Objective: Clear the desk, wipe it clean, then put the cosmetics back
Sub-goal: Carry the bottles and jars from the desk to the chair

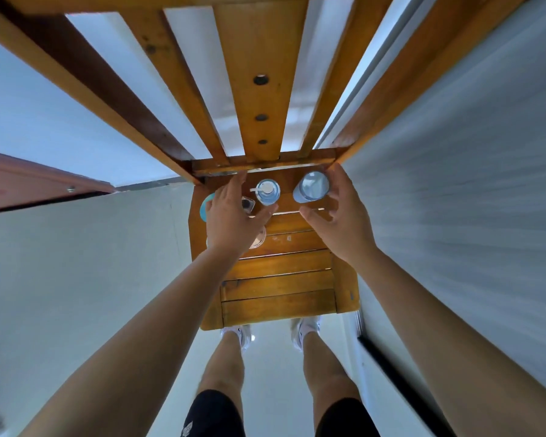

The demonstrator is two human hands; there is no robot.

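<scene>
The person leans over the wooden desk (281, 279) with both bare arms stretched out in front. The left hand (232, 220) is flat and loose. Its fingers (235, 189) are straight and a little spread, the tips reaching the far rail under the slatted back (259, 89), and they hold nothing. Just beside its thumb stands a pump bottle (268, 192) with a white top. A small dark-capped pot (248, 204) sits in the crook between thumb and forefinger. A teal container (206, 205) peeks out beyond the little-finger side, and a round clear lid (259, 238) lies half hidden under the heel of the palm.

The right hand (339, 217) is cupped around a pale blue tumbler (311, 187). Its fingers (336, 184) curve against the tumbler's right side and its thumb (312, 216) hooks in just beneath. From here I cannot tell whether the thumb actually touches it, so it may or may not be a true grip. The tumbler stands at the back of the desk, well apart from the pump bottle and tilted slightly toward the left hand.

Below the near edge are white shoes (306, 329) and black shorts (215, 414).
</scene>
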